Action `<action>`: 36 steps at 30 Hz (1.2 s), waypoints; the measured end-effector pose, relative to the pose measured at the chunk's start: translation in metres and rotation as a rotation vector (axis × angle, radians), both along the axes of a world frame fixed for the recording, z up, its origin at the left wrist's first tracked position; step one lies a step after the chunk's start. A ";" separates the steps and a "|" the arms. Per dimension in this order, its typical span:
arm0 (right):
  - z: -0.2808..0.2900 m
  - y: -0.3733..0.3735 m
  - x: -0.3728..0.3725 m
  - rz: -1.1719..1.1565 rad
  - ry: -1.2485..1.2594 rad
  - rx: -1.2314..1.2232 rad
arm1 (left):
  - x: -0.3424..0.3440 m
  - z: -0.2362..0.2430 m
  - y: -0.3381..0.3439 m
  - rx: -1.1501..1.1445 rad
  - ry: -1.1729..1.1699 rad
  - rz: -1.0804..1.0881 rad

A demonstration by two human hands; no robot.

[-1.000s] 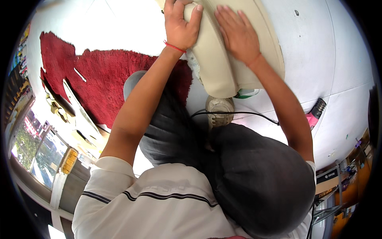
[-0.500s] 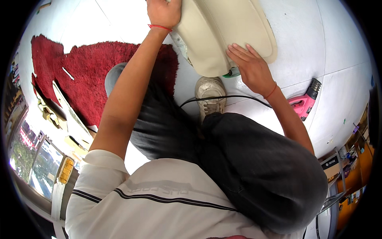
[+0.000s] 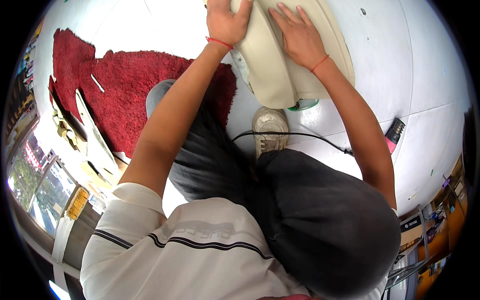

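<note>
On the floor in front of me lies a beige panel (image 3: pixel 316 82) covered in smooth leather-like material, with a raised ridge along it and its far end out of view. My left hand (image 3: pixel 227 21) grips its left edge, thumb on the beige cover; the fingertips are cut off by the top of the picture. My right hand (image 3: pixel 302 42) lies flat on the cover just right of the ridge, fingers spread. A rough, pale backing (image 3: pixel 242 67) shows along the panel's left side. Something green and round (image 3: pixel 306 104) sticks out from under its near end.
A dark red shaggy rug piece (image 3: pixel 135 80) lies on the left, with trim pieces (image 3: pixel 92 130) beside it. A black cable (image 3: pixel 300 134) crosses over my shoe (image 3: pixel 270 122). The pink and black heat gun (image 3: pixel 395 131) is partly behind my right forearm. Boxes (image 3: pixel 412 231) stand far right.
My right hand has slid away from me along the cover, from the panel's near end to farther up. The left hand stays at the left edge. The whole view has shifted slightly.
</note>
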State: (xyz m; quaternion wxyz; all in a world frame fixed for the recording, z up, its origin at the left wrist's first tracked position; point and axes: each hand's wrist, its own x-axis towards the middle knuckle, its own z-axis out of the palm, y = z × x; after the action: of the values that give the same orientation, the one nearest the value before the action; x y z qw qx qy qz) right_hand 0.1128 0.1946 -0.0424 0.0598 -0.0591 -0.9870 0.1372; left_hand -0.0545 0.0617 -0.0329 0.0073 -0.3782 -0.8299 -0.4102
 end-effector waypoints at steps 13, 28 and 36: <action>-0.020 0.015 -0.083 -0.063 0.079 -1.574 | 0.000 -0.001 0.007 0.075 -0.094 0.004; 0.032 -0.020 0.098 -0.331 -0.288 -1.305 | 0.005 -0.003 0.005 0.054 -0.133 -0.039; 0.012 0.034 -0.031 -0.144 -0.049 -0.875 | 0.032 0.016 -0.002 -0.036 -0.113 -0.004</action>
State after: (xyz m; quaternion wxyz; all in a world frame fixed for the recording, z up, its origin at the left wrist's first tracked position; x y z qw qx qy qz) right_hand 0.0823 0.2291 -0.0301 0.0152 -0.1507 -0.8304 0.5361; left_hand -0.0223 0.0599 -0.0174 -0.0474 -0.3562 -0.8353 -0.4161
